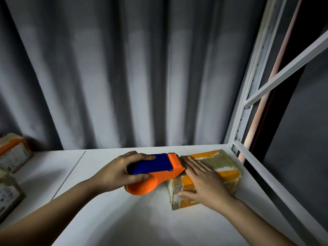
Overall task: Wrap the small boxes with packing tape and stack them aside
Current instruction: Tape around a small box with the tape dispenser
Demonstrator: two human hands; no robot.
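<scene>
A small orange box [225,167], partly covered in brownish tape, lies on the white shelf [110,201] toward the right corner. My right hand [204,181] lies flat on its top, fingers straight, thumb down the near side. My left hand [120,171] grips an orange and blue tape dispenser [156,173]. The dispenser's front edge meets the box's left top edge, right by my right fingertips.
Two taped boxes sit at the far left, one further back [14,151] and one nearer [8,194]. A grey curtain hangs behind the shelf. A white metal rack post [248,96] and rail run along the right side.
</scene>
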